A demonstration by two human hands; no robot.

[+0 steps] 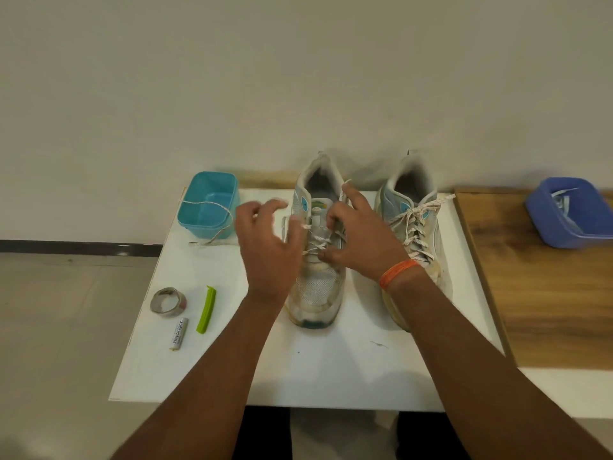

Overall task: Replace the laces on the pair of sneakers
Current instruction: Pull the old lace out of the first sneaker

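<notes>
Two worn white sneakers with teal patches stand side by side on the white table, toes toward me. The right sneaker is fully laced with a speckled white lace. The left sneaker is laced partway up. My right hand curls its fingers round the lace at the upper eyelets. My left hand hovers blurred at the shoe's left side, fingers loosely curved, nothing visibly held. A loose lace end trails left over the teal tub.
A teal tub stands at the table's back left. A tape roll, a green clip and a battery lie front left. On the wooden board to the right sits a blue tub.
</notes>
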